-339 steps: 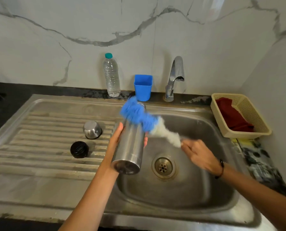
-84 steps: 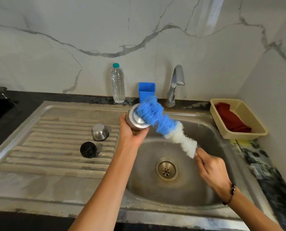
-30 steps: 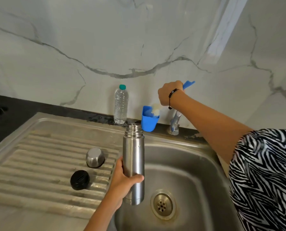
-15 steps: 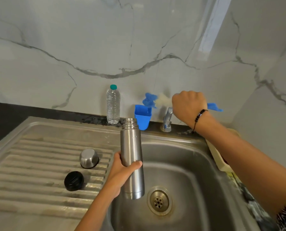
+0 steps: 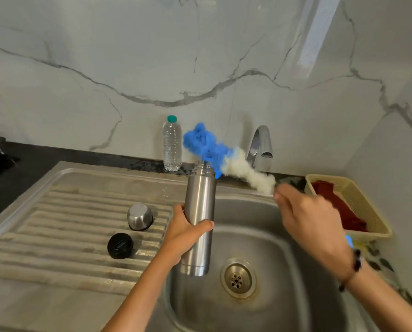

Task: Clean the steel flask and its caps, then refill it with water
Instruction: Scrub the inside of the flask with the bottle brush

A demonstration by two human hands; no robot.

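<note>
The left hand [image 5: 184, 230] grasps the uncapped cylindrical steel flask [image 5: 199, 219] upright over the steel sink basin [image 5: 284, 236]. The blurred right hand [image 5: 305, 212] clenches a blue-and-white bristle bottle brush [image 5: 220, 155] above the flask's mouth, hiding its handle; the blue holder behind is hidden.

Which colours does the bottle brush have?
The bottle brush is blue at its tip and white nearer the hand, in the head view.
</note>
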